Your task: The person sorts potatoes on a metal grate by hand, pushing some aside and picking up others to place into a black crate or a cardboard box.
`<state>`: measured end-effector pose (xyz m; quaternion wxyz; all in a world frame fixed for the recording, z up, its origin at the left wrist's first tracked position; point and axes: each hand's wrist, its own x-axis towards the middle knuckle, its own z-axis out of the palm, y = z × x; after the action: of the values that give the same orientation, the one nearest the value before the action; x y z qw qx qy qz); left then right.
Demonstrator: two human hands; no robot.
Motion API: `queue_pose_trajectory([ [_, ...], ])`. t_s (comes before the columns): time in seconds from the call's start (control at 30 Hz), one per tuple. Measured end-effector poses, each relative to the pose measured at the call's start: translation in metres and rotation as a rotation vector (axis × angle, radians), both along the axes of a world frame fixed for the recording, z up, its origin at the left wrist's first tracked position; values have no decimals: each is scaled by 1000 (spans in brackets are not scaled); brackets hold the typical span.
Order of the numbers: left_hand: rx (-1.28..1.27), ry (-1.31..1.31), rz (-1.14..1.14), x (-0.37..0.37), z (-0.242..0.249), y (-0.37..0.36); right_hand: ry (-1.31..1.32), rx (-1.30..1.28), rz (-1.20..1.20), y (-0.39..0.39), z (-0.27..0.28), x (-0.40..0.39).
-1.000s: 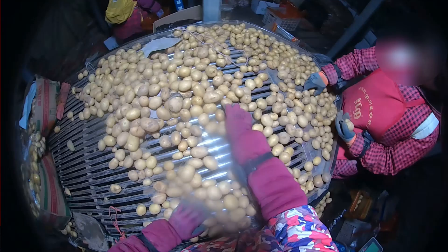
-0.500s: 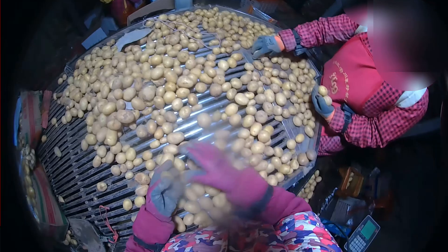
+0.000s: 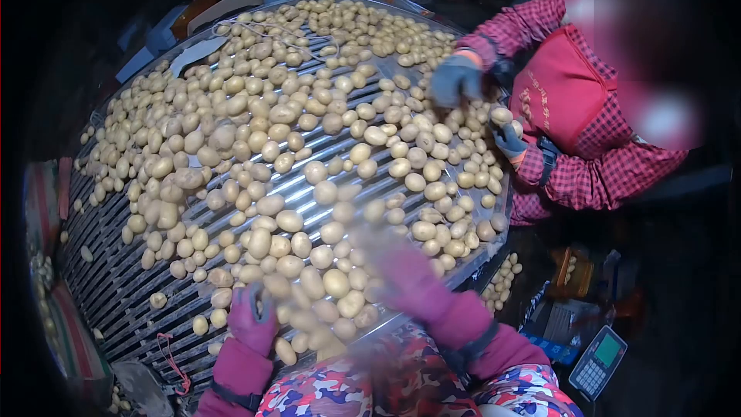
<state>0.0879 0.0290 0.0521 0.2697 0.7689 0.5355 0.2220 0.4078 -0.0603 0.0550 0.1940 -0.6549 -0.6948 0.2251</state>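
Note:
Many pale yellow potatoes [image 3: 258,243] lie on a slatted metal table [image 3: 116,293]. My left hand [image 3: 252,316], in a pink and grey glove, is at the near side of the table beside the potatoes. Its fingers look curled, and what they hold, if anything, is hidden. Over the potatoes to the right is my right hand [image 3: 394,259], smeared by motion, so its fingers cannot be made out. Several blurred potatoes [image 3: 324,313] lie between my two hands, close to my patterned apron [image 3: 332,394].
Across the table a co-worker in a red apron [image 3: 548,96] works with grey gloves; one glove [image 3: 508,139] holds potatoes. Striped sacks [image 3: 73,332] stand at the left. A scale display [image 3: 600,359] is at lower right. A pink string [image 3: 174,363] hangs at the near edge.
My hands have moved apart: the left down toward the table edge, the right to the right. The view has shifted a little. The co-worker's far glove has moved nearer to their other hand.

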Motion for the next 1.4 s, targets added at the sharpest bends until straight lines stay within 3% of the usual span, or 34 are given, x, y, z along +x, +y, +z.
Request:
queue_pose_trajectory([
  [0.03, 83, 34, -78, 10, 1, 6, -133, 56, 118, -10, 3, -26],
  [0.07, 98, 152, -154, 16, -1, 13, -330, -43, 246, -14, 5, -39],
  [0.17, 209, 38, -286, 53, 1, 42, -333, 21, 187, 3, -16, -31],
  [0.2, 185, 19, -297, 61, -9, 53, -279, 1, 165, 12, -16, -24],
  [0.3, 79, -81, -409, 96, -20, 80, -438, 27, 47, 34, -27, -4],
  [0.37, -24, 34, -462, 111, -12, 83, -541, -1, -33, 42, -19, 2],
  [0.43, -135, -287, -479, 106, -13, 79, -524, 9, -64, 35, 5, 10],
  [0.53, -106, -295, -423, 64, 18, 51, -533, -45, -213, -5, 12, 8],
  [0.6, -135, -218, -363, 27, 15, 30, -193, -13, -26, -44, -10, 0],
  [0.67, -366, -298, -259, -1, 9, 10, -181, -31, -51, -53, -4, -6],
  [0.7, -364, -296, -257, -8, 5, 2, -170, -46, -73, -55, -2, -6],
  [0.73, -541, -413, -197, -13, 3, -5, 104, 3, -170, -55, -3, 4],
  [0.8, -936, -610, -84, -21, 3, -16, -66, 17, -387, -39, 8, 20],
  [0.83, -930, -614, -80, -18, 4, -19, -166, 239, -403, -30, -7, 39],
  [0.9, -1113, -806, -105, -11, 5, -27, -310, 274, -460, -4, -17, 71],
  [0.93, -1143, -762, -129, -9, 6, -26, -337, 134, -487, 8, -16, 79],
  [0.97, -1139, -766, -125, -9, 6, -25, -337, 137, -482, 17, -27, 84],
  [1.03, -1179, -726, -156, -6, 5, -21, -449, -170, -561, 37, -46, 89],
  [1.07, -1178, -727, -155, -4, 7, -21, -353, -277, -574, 41, -45, 95],
  [1.17, -1192, -792, -144, 5, 10, -21, -295, -308, -578, 39, -37, 99],
  [1.23, -1257, -714, 60, 7, 5, -19, -316, -348, -577, 43, -31, 94],
  [1.27, -1083, -746, -119, 5, -4, -20, -337, -392, -585, 46, -26, 92],
  [1.3, -1079, -745, -117, 2, -7, -19, -334, -389, -582, 46, -20, 91],
  [1.37, -795, -422, -256, -4, -15, -16, -352, -423, -526, 49, 2, 89],
  [1.4, -994, -693, -165, -9, -26, -18, -277, -312, -595, 51, 2, 88],
])
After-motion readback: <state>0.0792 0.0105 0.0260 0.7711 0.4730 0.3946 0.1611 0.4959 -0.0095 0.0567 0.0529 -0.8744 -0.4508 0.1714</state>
